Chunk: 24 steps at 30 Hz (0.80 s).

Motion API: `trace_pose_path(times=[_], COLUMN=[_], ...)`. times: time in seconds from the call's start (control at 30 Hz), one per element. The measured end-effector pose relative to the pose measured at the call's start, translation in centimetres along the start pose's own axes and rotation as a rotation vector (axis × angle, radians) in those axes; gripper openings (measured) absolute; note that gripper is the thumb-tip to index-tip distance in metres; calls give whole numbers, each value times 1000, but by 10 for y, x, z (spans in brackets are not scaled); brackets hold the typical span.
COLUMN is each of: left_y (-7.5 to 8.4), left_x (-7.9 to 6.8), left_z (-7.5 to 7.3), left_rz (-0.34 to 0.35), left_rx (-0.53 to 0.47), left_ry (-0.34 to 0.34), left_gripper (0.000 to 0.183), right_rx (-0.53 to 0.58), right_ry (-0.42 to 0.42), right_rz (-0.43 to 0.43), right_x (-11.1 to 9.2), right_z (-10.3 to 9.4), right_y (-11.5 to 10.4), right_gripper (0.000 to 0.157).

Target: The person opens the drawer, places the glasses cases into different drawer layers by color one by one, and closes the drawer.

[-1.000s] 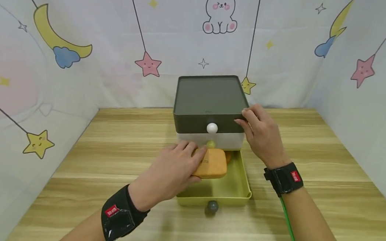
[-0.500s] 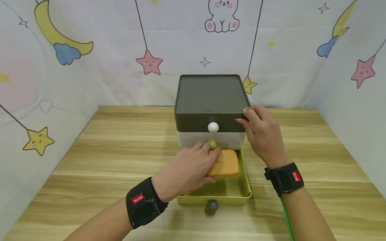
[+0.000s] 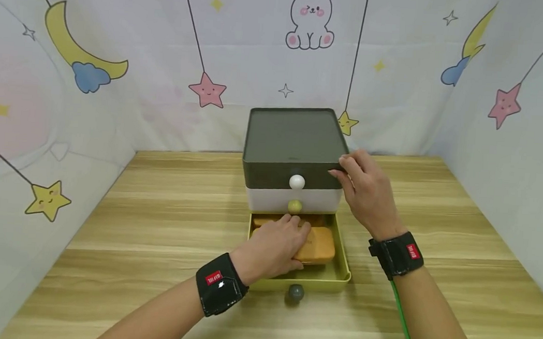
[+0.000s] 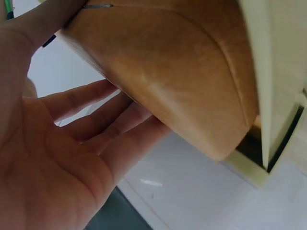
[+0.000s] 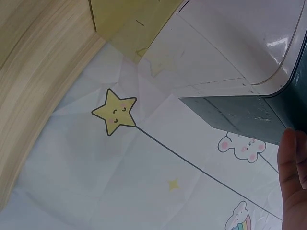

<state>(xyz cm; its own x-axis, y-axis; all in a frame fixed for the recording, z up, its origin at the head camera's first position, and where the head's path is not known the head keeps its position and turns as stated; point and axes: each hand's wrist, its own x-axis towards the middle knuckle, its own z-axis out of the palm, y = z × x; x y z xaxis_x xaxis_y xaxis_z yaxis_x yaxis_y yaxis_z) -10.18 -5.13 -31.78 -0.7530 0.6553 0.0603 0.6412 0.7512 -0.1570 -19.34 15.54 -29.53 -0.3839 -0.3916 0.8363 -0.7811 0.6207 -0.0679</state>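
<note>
A small drawer box (image 3: 297, 135) stands on the table, with a dark green top tier, a white middle tier and a yellow-green bottom drawer (image 3: 340, 269) pulled out. Inside the drawer my left hand (image 3: 271, 244) grips a rounded orange case (image 3: 318, 245), thumb on the near side and fingers on the far side. The left wrist view shows the smooth tan case (image 4: 158, 72) close to the drawer wall. Another orange item (image 3: 264, 221) lies behind it, partly hidden. My right hand (image 3: 368, 191) holds the top tier's front right corner between thumb and fingers.
A white knob (image 3: 297, 182), a yellow-green knob (image 3: 294, 206) and a grey knob (image 3: 296, 293) stick out from the tier fronts. The wooden table (image 3: 165, 225) is bounded by printed cloth walls (image 3: 165, 80) at the back and sides.
My left hand has moved right and then down with the orange case, which now sits lower in the drawer. The orange item behind shows more. My right hand stays at the corner.
</note>
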Motion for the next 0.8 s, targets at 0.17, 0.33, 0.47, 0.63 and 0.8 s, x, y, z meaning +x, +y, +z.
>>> trace_pose_path(times=[0.17, 0.33, 0.47, 0.63, 0.8], left_y=[2, 3, 3, 4, 4], left_x=[3, 2, 2, 3, 4], left_z=[9, 15, 19, 23, 23], left_rz=[3, 0, 4, 0, -8], left_rx=[19, 38, 28, 33, 40], left_ry=[-31, -55, -66, -78, -90], left_gripper=[67, 62, 61, 62, 63], right_rx=[5, 1, 1, 5, 4], right_ry=[2, -3, -1, -4, -6], right_rz=[2, 5, 8, 8, 11], right_x=[-1, 0, 0, 0, 0], right_z=[0, 0, 0, 0, 0], right_y=[0, 0, -1, -1, -1], right_gripper=[19, 19, 19, 19, 19])
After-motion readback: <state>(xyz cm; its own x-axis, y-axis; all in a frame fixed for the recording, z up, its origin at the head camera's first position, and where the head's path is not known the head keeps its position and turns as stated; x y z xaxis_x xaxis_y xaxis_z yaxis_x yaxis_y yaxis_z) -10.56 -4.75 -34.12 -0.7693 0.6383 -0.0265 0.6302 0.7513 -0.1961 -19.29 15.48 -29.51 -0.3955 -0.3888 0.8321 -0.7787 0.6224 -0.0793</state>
